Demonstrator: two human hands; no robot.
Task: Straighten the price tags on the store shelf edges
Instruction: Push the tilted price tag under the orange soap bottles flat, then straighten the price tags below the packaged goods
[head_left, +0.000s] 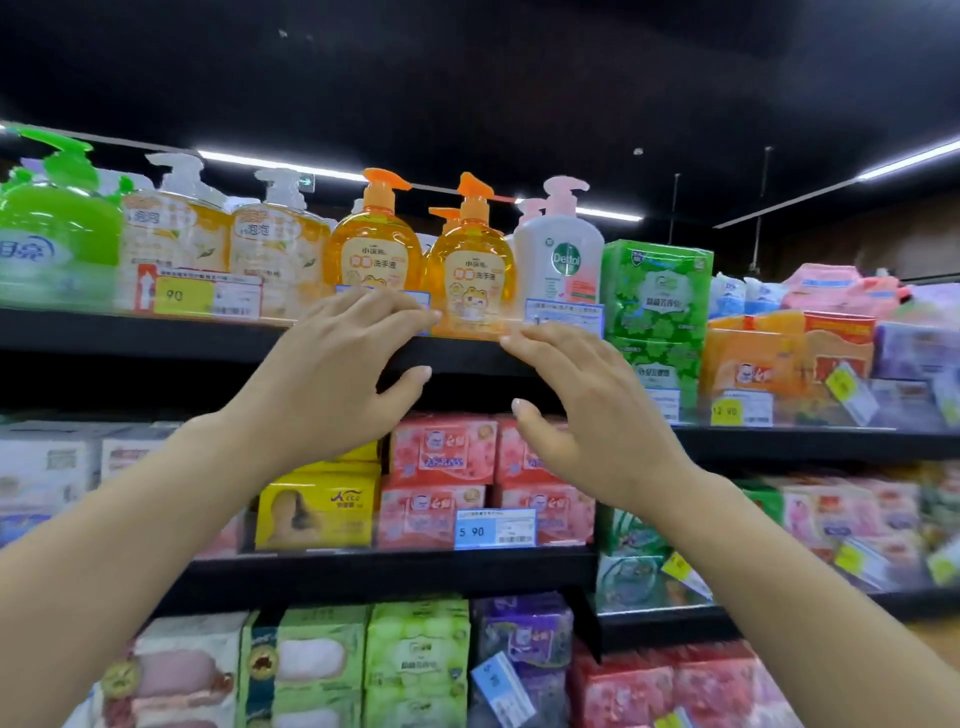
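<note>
1. Plainly, both hands were up at the front edge of the top shelf (156, 332), apart from each other. The left hand (332, 364) lay with fingers straight over a blue price tag (415, 301) in front of the left orange soap bottle (371, 244); whether it pinched the tag could not be told.
2. A push too hard from that hand could have knocked the bottle backward, since it stood just behind the tag.
3. The right orange soap bottle (470, 260) stood between the two hands at the shelf edge; a sideways sweep could have tipped it off.
4. The right hand (582, 400) hovered with fingers spread and holding nothing, fingertips just below another blue price tag (563, 314) before the white Dettol bottle (561, 249). A tug might have pulled that tag from its holder.
5. Farther right, yellow tags (847, 387) hung tilted on the lower shelf (779, 441), not yet straightened and easily missed.
</note>
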